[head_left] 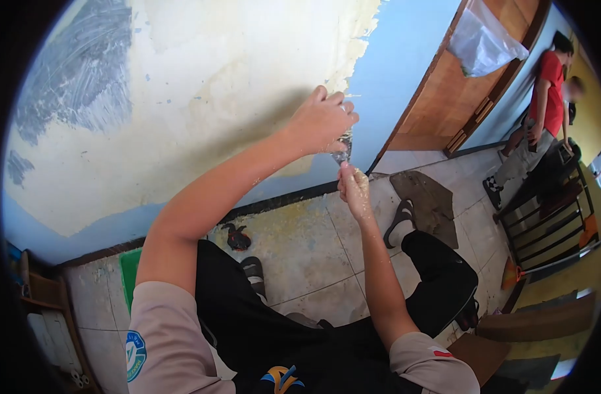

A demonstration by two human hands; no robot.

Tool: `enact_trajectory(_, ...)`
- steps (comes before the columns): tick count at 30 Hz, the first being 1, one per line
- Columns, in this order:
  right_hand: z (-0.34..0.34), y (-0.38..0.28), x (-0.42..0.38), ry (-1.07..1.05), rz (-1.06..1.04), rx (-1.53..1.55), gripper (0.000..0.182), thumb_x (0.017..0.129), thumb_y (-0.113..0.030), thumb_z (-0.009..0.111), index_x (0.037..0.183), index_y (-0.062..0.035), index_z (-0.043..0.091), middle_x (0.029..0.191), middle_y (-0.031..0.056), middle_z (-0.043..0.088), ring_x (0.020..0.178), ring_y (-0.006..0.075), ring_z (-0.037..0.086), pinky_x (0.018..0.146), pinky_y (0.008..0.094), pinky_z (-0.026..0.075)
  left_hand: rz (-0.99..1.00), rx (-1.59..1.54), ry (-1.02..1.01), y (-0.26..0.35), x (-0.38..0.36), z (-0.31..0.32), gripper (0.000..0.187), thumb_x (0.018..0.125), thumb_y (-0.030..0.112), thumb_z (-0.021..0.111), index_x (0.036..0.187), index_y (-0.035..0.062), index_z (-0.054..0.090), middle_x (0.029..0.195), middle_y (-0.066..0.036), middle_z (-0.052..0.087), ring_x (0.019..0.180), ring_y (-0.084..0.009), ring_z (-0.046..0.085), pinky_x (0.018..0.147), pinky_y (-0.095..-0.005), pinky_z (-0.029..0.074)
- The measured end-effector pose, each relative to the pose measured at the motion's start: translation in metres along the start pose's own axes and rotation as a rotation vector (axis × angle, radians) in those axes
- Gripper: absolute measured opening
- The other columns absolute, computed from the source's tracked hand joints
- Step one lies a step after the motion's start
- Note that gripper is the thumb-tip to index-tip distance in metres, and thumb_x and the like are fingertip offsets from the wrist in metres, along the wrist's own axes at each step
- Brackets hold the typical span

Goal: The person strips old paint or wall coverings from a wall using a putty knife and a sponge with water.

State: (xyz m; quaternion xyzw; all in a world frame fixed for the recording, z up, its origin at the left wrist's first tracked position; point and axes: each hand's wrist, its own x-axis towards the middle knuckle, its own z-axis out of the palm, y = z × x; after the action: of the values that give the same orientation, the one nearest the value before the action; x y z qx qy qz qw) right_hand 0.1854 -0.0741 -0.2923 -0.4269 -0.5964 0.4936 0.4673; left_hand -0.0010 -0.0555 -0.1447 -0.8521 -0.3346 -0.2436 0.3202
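Observation:
A scraper (344, 151) with a flat metal blade is held in front of the wall, its handle down toward me. My right hand (355, 190) is closed around the handle. At the blade end, my left hand (322, 123) has its fingers bent over the metal and its thumb against it; part of the blade is hidden behind this hand. Pale flakes stick to both hands. Behind them, the wall (215, 79) shows a bare cream area with ragged edges beside blue paint (396, 59).
On the floor lie a dark bundle (238, 238) and a brown sheet (426, 209). A wooden door (422, 108) with a plastic bag (484, 39) stands right. Farther right are a person in red (548, 85) and a slatted chair (553, 223). A wooden shelf (44, 289) is left.

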Motion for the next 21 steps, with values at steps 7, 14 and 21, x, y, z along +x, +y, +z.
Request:
enact_trajectory(7, -0.018, -0.082, 0.042, -0.020, 0.098, 0.265, 0.053, 0.101, -0.058, 0.055, 0.072, -0.0145, 0.046, 0.052, -0.0052, 0.035, 0.040, 0.0077, 0.031, 0.039, 0.0256, 0.023, -0.690, -0.628, -0.488, -0.054, 0.038, -0.038, 0.055, 0.083, 0.056, 0.077, 0.098, 0.0025, 0.076, 0.082, -0.012, 0.075, 0.075, -0.0233, 0.073, 0.068, -0.0366, 0.058)
enact_trajectory(14, -0.017, -0.069, 0.081, -0.052, 0.116, 0.249, 0.056, 0.100, -0.061, 0.052, 0.070, -0.0142, 0.047, 0.051, -0.0057, 0.035, 0.038, 0.0084, 0.030, 0.038, 0.0256, 0.023, -0.906, -1.136, -0.206, -0.028, 0.039, 0.037, 0.058, 0.090, 0.055, 0.074, 0.096, -0.0034, 0.074, 0.091, -0.011, 0.074, 0.083, -0.0183, 0.075, 0.069, -0.0307, 0.059)
enact_trajectory(21, -0.003, -0.029, 0.094, 0.054, 0.124, 0.336, 0.055, 0.099, -0.057, 0.059, 0.067, -0.0127, 0.050, 0.052, -0.0047, 0.040, 0.040, 0.0072, 0.036, 0.037, 0.0246, 0.025, -1.063, -0.881, 0.251, 0.010, 0.029, 0.108, 0.043, 0.096, 0.034, 0.068, 0.081, -0.0060, 0.070, 0.063, -0.016, 0.067, 0.059, -0.0264, 0.070, 0.060, -0.0393, 0.052)
